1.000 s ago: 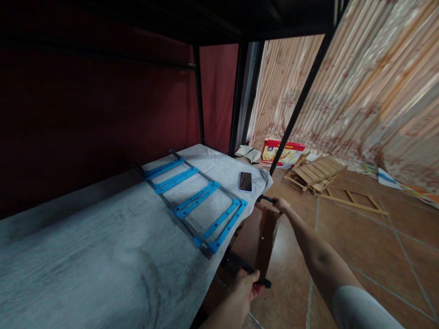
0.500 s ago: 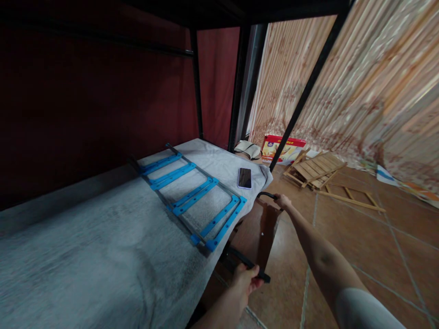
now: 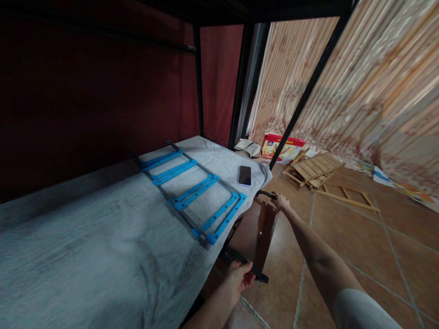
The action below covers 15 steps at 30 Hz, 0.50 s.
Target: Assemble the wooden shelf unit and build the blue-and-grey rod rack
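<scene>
A brown panel (image 3: 258,228) with a black curved bar at each end stands beside the bed, partly hidden under the sheet's edge. My left hand (image 3: 237,276) is closed round the near black bar (image 3: 259,274), thumb on top and fingers curled beneath. At the far end, my right hand (image 3: 280,201) grips the other black bar (image 3: 265,194); its fingertips are partly hidden. On the grey-white sheet (image 3: 103,237) lies a blue plastic and grey metal frame (image 3: 200,192). A phone (image 3: 244,175) rests on the sheet to the right of that frame.
Black bed posts (image 3: 305,98) rise around the bed. On the tiled floor (image 3: 343,237) lie wooden slatted pieces (image 3: 317,169) and a wooden frame (image 3: 346,194). A red and yellow box (image 3: 283,148) and a white bag (image 3: 247,147) sit near the patterned curtain (image 3: 370,82).
Both hands have shifted slightly left in view, still holding the black bars. The brown panel has moved slightly with them. The blue frame and phone appear a little higher as the view shifts.
</scene>
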{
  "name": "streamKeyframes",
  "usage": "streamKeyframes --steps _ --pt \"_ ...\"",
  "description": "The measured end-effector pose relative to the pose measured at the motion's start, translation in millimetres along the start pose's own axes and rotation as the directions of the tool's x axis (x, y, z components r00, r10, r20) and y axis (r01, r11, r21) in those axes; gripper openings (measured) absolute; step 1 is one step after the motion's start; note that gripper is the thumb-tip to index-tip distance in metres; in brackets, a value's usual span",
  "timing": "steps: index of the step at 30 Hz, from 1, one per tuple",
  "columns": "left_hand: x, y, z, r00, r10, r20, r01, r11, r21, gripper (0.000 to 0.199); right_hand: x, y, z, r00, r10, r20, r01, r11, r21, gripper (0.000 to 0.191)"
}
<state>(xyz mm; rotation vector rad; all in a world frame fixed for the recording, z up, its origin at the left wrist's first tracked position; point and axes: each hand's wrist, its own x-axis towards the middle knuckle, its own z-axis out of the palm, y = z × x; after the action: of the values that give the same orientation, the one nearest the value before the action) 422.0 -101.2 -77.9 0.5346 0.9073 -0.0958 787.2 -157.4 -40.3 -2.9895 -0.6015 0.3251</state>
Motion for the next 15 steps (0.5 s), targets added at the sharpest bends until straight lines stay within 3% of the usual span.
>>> streamKeyframes --steps 7,15 --pt "-14 9 -4.5 0.998 0.069 0.016 -0.069 0.998 0.016 0.039 -2 2 2 0.998 0.043 -0.046 -0.042 0.999 0.013 0.063" --pt "-22 12 -14.2 0.998 0.053 -0.030 -0.051 0.997 0.064 0.051 -8 11 3 0.997 0.075 -0.025 -0.074 0.997 0.026 0.066"
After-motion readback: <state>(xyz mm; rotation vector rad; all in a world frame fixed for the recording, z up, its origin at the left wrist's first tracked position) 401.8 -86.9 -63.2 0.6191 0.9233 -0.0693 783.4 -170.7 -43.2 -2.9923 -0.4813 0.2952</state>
